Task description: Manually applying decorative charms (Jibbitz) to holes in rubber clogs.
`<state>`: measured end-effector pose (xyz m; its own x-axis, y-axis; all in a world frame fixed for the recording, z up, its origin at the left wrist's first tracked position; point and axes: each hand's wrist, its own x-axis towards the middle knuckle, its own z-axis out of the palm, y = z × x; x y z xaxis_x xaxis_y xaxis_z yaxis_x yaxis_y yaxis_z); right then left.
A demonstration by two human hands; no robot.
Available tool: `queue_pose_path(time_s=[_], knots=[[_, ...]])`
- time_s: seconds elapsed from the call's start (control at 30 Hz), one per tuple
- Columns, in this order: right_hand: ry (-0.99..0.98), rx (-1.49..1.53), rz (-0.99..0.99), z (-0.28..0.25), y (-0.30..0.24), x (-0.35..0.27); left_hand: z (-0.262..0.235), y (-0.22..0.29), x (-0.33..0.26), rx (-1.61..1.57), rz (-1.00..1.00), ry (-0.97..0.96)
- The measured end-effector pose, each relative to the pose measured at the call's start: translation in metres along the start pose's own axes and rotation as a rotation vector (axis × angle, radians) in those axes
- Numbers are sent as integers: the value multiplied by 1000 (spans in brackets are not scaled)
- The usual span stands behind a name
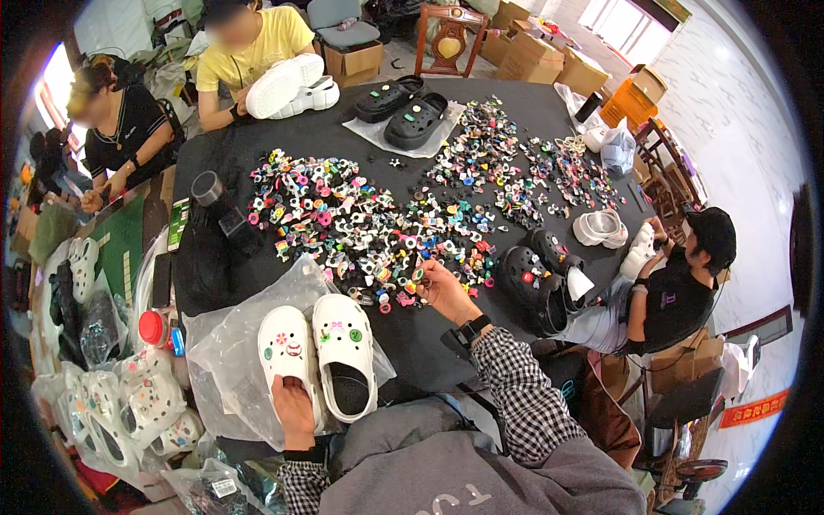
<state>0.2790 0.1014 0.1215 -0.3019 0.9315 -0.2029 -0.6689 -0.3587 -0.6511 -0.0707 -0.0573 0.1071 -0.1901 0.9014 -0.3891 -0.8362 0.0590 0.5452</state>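
Note:
Two white foam clogs lie side by side in front of me, toes pointing away. My left hand (293,405) grips the left clog (276,337) at its foot opening, with the fingertips hidden inside. That clog carries several charms, one like a baseball. The right clog (345,330) has a pink bow charm and green ones, and nobody touches it. My right hand (448,292) is at the near edge of a big heap of colourful shoe charms (343,215). Its thumb and fingers pinch a small greenish shoe charm (419,275).
Clear plastic wrapping (227,343) lies under the white clogs. Black clogs (528,270) stand right of my right hand; another black pair (416,120) sits at the back. Co-workers handle white clogs (287,86) across the black table and at the right. Bagged clogs (112,412) pile up at left.

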Motion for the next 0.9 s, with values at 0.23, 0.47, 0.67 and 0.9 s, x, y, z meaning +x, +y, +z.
queue_pose_path(time_s=[0.23,0.47,0.67,0.9], knots=[[-103,189,-56,11,2,-8,10,3,-3,1,-5,-22],[3,12,-32,14,-6,-15,7,3,-2,-5,-19,-4],[96,-54,-27,-3,-9,-13,12,2,-2,-9,-19,-17],[230,-63,-67,-14,-8,-18,13,1,-2,36,3,22]])
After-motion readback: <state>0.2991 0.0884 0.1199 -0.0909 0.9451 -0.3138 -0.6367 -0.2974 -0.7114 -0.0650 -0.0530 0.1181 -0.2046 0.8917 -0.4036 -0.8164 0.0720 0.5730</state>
